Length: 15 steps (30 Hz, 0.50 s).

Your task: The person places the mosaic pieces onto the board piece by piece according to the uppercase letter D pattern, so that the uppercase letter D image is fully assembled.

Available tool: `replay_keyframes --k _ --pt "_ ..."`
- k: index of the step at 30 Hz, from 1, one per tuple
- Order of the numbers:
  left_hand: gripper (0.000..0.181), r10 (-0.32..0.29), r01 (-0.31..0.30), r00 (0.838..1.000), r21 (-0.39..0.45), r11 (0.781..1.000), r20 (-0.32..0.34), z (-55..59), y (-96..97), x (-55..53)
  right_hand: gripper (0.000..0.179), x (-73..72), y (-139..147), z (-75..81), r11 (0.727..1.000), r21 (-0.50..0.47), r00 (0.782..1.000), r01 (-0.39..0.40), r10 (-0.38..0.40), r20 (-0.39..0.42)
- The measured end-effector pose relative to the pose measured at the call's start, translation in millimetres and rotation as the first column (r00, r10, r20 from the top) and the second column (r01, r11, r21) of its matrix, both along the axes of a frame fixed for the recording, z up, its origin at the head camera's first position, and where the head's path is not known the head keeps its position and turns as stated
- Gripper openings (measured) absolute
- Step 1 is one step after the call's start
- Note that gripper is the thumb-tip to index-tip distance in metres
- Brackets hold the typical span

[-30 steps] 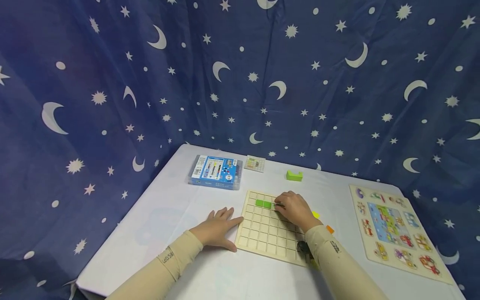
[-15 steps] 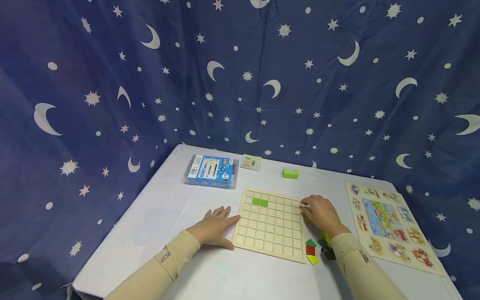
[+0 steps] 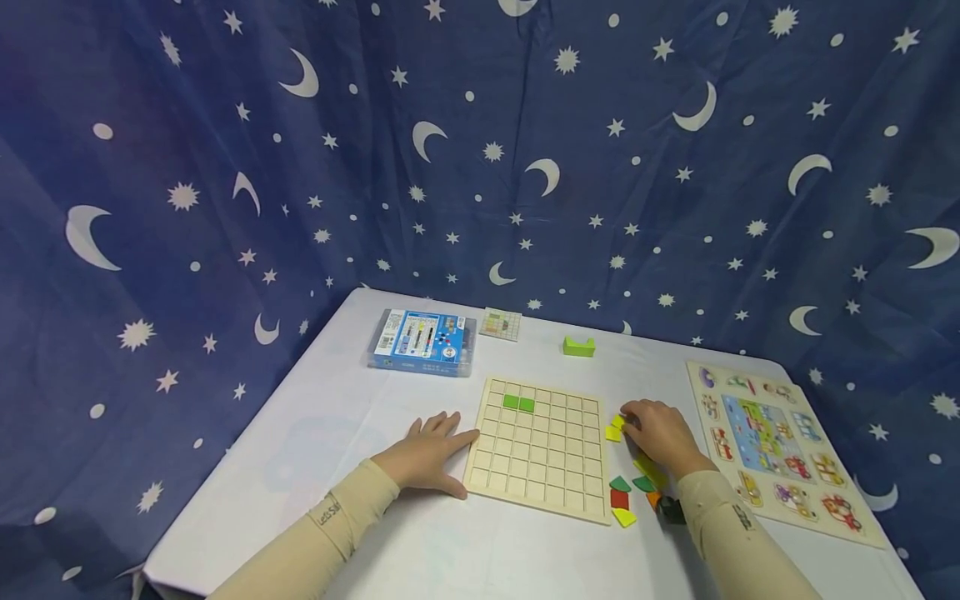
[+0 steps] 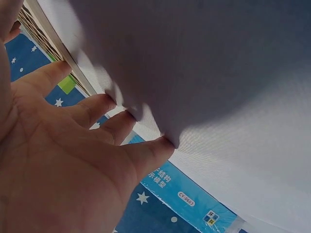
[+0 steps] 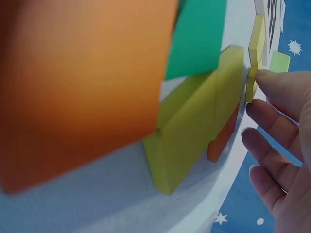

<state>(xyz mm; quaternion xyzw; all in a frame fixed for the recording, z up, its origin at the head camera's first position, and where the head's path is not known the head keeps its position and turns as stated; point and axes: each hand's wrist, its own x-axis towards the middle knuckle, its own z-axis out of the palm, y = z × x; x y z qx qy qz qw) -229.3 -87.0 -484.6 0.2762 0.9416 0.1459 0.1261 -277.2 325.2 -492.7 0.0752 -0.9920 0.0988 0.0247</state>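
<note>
My left hand lies spread on the cloth, its index fingertip at the left edge of a wooden grid board. Two green square tiles sit side by side in the board's upper left cells. Right of the board, my right hand pinches a small yellow piece between thumb and index finger, the other fingers loosely bent. Another yellow piece lies against it, nearer the board. Under the right wrist are a longer yellow block, a green piece and an orange piece.
Nearer me lie a dark green piece, a red square and a yellow piece. A blue-labelled plastic case, a pattern card and a green notched block stand behind. A picture puzzle board lies right.
My right hand has moved right, from beside the green tiles across the board's right edge to the yellow pieces. My left hand keeps its place at the board; the head view has shifted slightly.
</note>
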Motion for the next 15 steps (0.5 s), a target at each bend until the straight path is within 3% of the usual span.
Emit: replay_keyframes --k 15 --pt "0.097 0.013 -0.013 1.000 -0.013 1.000 0.009 1.4 1.1 0.4 0.037 0.1 -1.7 -0.1 0.999 0.038 1.000 -0.012 0.011 0.006"
